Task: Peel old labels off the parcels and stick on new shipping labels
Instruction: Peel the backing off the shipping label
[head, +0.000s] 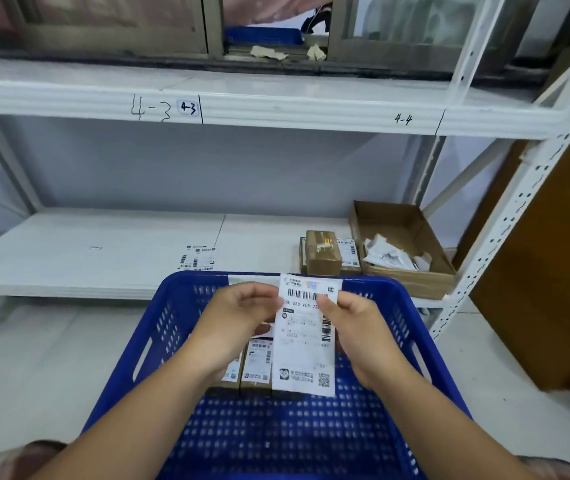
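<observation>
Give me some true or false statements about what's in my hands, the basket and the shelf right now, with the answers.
1. The left hand and right hand both pinch the white printed shipping label over the blue perforated plastic basket. True.
2. The open brown cardboard box holds parcels. False: it holds crumpled white paper scraps.
3. In the basket lie labelled brown cardboard parcels. True.
4. The white metal shelf bears no parcels. False: a stack of brown parcels stands beside the box.
</observation>
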Tool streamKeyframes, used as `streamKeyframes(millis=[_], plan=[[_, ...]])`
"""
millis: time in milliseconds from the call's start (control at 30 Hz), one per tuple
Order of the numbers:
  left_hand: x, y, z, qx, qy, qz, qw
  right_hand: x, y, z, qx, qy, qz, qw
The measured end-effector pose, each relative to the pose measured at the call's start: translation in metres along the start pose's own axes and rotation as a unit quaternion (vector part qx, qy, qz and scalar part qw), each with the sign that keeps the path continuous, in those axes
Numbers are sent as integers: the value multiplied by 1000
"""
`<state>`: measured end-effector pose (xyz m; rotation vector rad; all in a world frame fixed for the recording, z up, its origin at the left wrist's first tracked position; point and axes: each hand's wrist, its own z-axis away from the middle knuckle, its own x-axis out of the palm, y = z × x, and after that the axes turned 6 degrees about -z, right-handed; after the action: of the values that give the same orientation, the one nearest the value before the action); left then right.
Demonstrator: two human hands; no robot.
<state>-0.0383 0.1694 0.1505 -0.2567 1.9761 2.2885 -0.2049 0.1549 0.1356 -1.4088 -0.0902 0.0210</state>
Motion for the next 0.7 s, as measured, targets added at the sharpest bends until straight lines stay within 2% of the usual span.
streamKeyframes(millis=[100, 700], plan=[[-4, 1, 0, -2, 30, 42, 999, -2, 1, 8, -17, -17, 64, 998], [-10, 4, -5, 33, 13, -101, 994, 5, -6, 2, -83, 28, 192, 977]])
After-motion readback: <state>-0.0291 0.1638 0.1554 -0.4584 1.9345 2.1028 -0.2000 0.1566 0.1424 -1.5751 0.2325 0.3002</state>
